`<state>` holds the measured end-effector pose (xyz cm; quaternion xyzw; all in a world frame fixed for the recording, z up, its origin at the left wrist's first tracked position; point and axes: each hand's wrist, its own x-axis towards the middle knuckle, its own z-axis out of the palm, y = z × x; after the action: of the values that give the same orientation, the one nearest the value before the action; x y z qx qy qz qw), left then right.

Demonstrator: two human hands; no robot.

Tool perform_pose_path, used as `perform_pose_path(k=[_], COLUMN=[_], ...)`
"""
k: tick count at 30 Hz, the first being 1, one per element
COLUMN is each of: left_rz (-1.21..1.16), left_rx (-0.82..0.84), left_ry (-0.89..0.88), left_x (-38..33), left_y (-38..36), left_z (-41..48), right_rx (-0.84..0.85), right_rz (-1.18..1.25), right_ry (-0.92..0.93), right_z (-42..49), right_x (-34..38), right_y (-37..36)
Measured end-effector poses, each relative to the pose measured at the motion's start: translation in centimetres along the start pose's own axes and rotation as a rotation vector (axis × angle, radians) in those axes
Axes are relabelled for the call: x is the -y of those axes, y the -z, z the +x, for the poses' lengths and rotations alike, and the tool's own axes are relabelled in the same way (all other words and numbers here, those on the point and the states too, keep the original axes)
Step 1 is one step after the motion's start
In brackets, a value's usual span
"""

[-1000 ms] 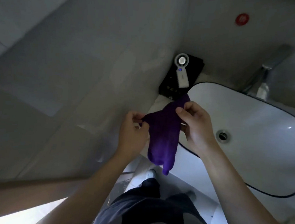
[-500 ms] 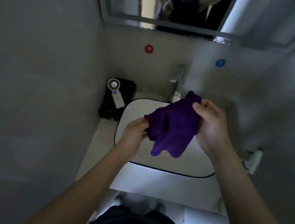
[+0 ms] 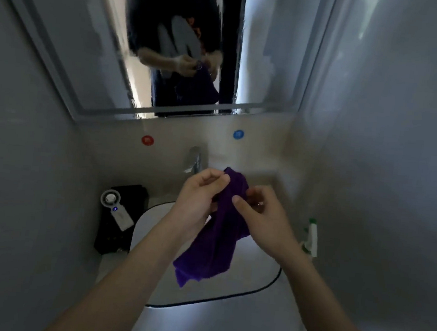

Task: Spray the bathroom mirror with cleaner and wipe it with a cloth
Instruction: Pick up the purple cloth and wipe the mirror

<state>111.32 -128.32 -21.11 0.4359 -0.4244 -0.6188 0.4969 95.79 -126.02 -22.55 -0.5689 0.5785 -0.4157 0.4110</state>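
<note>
Right now, both hands hold a purple cloth [image 3: 218,234] up over the white sink [image 3: 255,280]. The left hand [image 3: 197,203] has curled fingers and pinches the far top edge of the cloth. The right hand [image 3: 263,218] is just beside it. Its thumb presses on the cloth and its fingers curl round the cloth's right side. The rest of the cloth hangs down loose between the two arms, and its low end dangles above the bowl of the sink.

The mirror [image 3: 275,51] is on the far wall, above the sink and well apart from the cloth. Its glass looks smeary in places. A blurry person with the cloth shows in it.

A spray bottle [image 3: 312,238], white with green bits, stands to the right of the sink, close to the right wall. No hand touches it.

A shiny tap [image 3: 195,160] sits at the far side of the sink, just behind the left hand. A red dot [image 3: 147,140] and a blue dot [image 3: 238,134] are on the wall under the mirror. To the left of the sink is a black box [image 3: 130,200] with a small white fan [image 3: 115,209] lying on top.
</note>
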Motion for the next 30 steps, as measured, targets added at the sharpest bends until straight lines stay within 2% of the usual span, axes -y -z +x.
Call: perform_pose_path(k=[3, 8, 13, 16, 21, 26, 28, 30], left_rz=[0.109, 0.172, 0.155, 0.256, 0.352, 0.754, 0.779, 0.678], left_rx=[0.060, 0.015, -0.139, -0.225, -0.381, -0.425, -0.438, -0.413], left_ry=[-0.053, -0.092, -0.111, -0.120, -0.124, -0.285, -0.328, -0.328], left_x=[-2.3, -5.8, -8.6, -10.1, -12.1, -15.0, -16.8, -19.0], left_y=[0.4, 2.0, 4.6, 7.3, 11.1, 11.8, 11.3, 10.1], left_z=[-0.1, 0.6, 1.8, 3.2, 6.1, 8.1, 8.3, 8.3], right_rx=[-0.067, -0.082, -0.159, -0.186, -0.247, -0.184, -0.176, -0.171], right_rz=[0.093, 0.268, 0.544, 0.727, 0.736, 0.672, 0.634, 0.596], right_ry=[0.026, -0.019, -0.079, -0.060, 0.153, 0.341, 0.400, 0.441], right_z=[1.1, 2.9, 4.9, 5.5, 7.3, 8.4, 8.9, 9.5], right_x=[1.2, 4.0, 6.6, 8.8, 12.3, 16.5, 18.2, 19.6], right_y=[-0.3, -0.2, 1.6, 3.4, 6.9, 7.4, 7.3, 7.2])
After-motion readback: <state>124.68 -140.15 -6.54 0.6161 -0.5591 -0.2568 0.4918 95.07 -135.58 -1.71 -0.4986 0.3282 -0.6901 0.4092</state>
